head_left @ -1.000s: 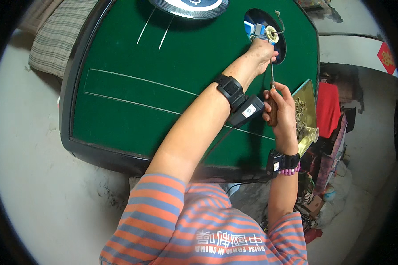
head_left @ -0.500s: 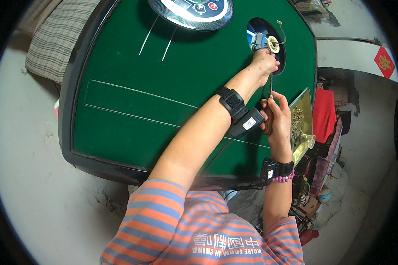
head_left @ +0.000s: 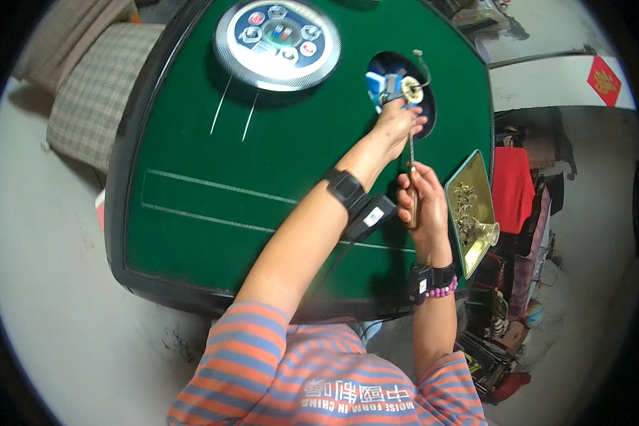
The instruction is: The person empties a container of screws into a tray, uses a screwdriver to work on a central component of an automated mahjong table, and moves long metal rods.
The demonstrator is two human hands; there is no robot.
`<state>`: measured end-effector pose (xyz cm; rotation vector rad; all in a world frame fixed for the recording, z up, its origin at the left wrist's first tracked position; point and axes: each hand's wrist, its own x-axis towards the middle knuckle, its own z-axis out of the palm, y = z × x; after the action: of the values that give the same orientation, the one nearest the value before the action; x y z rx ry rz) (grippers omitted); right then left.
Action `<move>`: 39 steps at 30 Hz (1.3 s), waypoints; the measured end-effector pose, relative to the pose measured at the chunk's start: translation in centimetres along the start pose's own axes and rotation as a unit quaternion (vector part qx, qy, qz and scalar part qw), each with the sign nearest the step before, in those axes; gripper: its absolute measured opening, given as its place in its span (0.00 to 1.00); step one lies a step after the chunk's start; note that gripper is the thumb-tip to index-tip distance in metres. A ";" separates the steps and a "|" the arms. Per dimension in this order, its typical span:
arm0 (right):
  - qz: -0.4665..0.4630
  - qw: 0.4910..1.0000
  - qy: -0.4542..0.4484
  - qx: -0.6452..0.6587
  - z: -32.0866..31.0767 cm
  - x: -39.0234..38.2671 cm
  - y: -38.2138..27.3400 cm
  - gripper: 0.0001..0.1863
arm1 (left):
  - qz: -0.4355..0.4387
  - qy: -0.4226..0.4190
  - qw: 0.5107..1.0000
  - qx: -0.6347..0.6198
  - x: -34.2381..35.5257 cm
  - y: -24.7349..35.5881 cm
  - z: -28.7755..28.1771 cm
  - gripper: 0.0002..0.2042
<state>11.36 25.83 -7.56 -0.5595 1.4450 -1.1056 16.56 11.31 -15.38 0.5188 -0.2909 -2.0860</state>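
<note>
The right hand (head_left: 427, 200) is closed around the wooden handle of a thin tool (head_left: 414, 206), which looks like a screwdriver. Its metal shaft points away from this hand, toward the left hand (head_left: 399, 121). The left hand is bent and narrow, and it holds an assembly with a cream round part (head_left: 411, 89), which sits just beyond its fingers. Whether the tool's tip touches the assembly, I cannot tell, because the left fingers hide this place. From the round part a grey cable (head_left: 426, 71) rises, farther from the left hand. Blue and white pieces (head_left: 385, 84) are just beyond the same hand, a little to its left. Behind and to the right of it is a black oval surface (head_left: 430, 117).

Just to the right of the right hand stands a yellowish tray (head_left: 481, 177) with small metal pieces (head_left: 466, 213) and a clear cup (head_left: 490, 233). Both hands are above a green table top (head_left: 192, 241). Well to the left of the left hand is a round control panel (head_left: 277, 42).
</note>
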 end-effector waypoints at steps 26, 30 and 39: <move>-0.017 0.997 0.052 0.053 0.9 -1.5 4.3 0.14 | 0.002 0.195 0.968 0.156 1.0 0.7 0.8 0.17; 0.030 0.958 -0.049 0.280 0.4 -1.5 3.9 0.14 | -0.004 0.179 0.972 0.151 1.2 1.2 0.6 0.16; -0.220 0.855 0.212 -0.418 2.4 -2.6 3.8 0.16 | 0.022 0.205 0.969 0.139 1.4 1.0 0.7 0.10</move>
<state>15.11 28.92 -9.26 -1.3803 2.2765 -0.9274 16.33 9.61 -14.74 1.0829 -0.3486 -1.8487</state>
